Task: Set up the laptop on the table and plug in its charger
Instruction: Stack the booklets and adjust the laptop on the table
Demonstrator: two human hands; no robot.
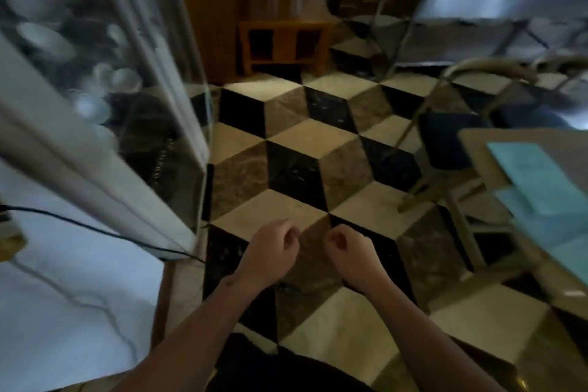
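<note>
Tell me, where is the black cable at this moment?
In the head view, the black cable runs on the left side, over the white surface, toward the glass cabinet base.

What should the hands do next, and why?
Probably reach the left hand to the black cable on the white surface at left. Both it and the right hand look empty, fingers loosely curled, and no laptop shows in this blurred view.
</note>
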